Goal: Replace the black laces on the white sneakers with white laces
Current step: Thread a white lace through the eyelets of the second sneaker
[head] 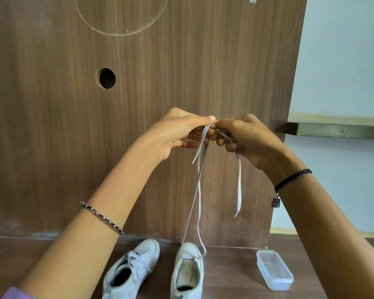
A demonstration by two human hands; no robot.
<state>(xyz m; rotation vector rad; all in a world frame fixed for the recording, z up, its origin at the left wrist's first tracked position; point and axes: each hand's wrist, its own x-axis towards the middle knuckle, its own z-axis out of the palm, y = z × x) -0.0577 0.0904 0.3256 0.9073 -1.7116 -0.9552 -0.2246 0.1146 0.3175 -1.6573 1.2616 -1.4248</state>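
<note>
White lace [239, 186], pinched at mid-frame by the curled fingers of left hand [181, 132] and right hand [244, 134], hangs down to the sneaker [188, 272] at bottom centre on the counter [231, 275], beside a clear tub [274, 269].

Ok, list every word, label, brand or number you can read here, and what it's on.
None can be read.
On the dark shelf edge: faint scratched mark, too blurred to read.
The bracelet charm: too small to tell.
The laced sneaker, other sneaker and clear container show no label or brand.
</note>
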